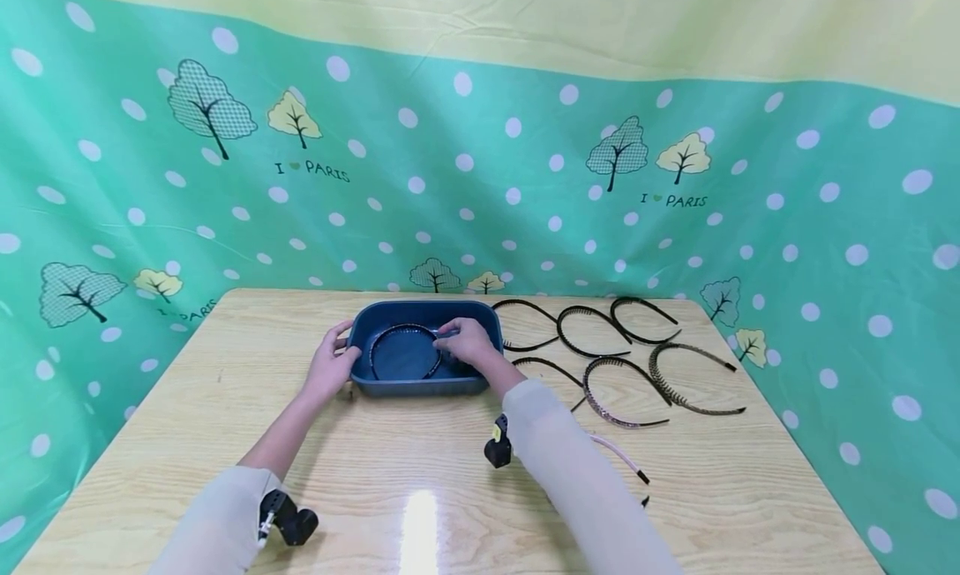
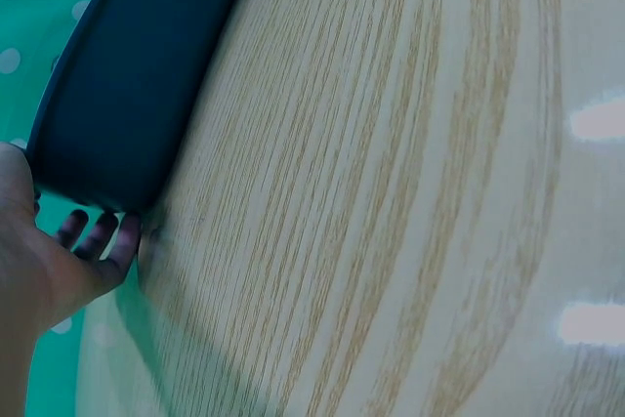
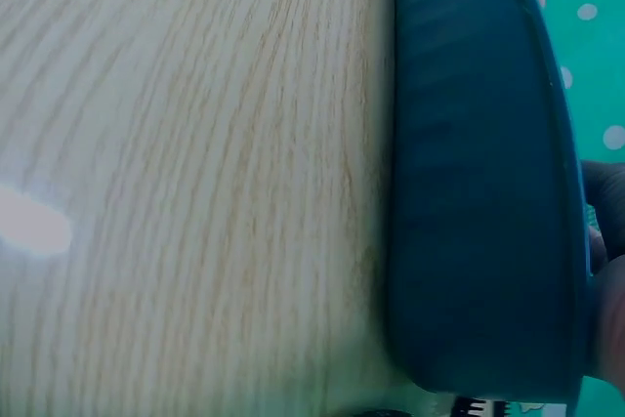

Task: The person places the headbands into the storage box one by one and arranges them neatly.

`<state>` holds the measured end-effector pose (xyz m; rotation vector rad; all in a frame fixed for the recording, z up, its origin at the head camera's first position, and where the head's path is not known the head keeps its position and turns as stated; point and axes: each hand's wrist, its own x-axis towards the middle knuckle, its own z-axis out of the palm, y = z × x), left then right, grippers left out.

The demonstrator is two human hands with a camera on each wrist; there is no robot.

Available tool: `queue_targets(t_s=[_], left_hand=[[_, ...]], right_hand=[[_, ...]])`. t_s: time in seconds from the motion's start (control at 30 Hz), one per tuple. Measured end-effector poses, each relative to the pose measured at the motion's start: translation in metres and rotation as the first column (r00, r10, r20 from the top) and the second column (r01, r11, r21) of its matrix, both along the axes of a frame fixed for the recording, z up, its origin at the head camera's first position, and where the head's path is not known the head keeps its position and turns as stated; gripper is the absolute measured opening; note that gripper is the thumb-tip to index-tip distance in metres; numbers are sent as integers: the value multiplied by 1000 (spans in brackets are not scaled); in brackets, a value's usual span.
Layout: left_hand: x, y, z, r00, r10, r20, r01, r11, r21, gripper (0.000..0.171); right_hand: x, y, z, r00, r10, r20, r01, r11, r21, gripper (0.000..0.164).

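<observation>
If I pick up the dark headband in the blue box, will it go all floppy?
Probably not: the headband keeps a rounded curve, so it looks fairly stiff. It's slim, so it's likely light and may bend a little if squeezed. Lying flat in the box, it probably won't roll.

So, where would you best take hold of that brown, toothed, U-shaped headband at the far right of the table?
I'd pinch the brown headband by its far arm near the tip, coming from above and the right. Its open ends point right, away from the others, while its curved back crowds the purplish, curved headband beside it.
</observation>
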<state>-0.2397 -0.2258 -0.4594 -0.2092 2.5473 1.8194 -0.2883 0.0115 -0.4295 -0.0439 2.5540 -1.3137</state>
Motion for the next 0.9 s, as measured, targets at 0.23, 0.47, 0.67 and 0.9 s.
queue_targets(t_s=[0.23,0.47,0.67,0.9], left_hand=[[1,1,2,1000,-2,0,2,1000,-9,56],[2,0,2,1000,1,3,-1,1000,1,56],[3,0,3,1000,-6,0,6,1000,16,56],[3,1,4,1000,-7,6,7,1000,14,56]], right_hand=[[3,3,10,991,130,-31,-130,991,4,30],[8,8,25,975,214,-56,-211,976,49,33],[13,16,35,962,262,-83,-255,963,86,31],[15,28,46,942,312,-121,-300,948,106,30]])
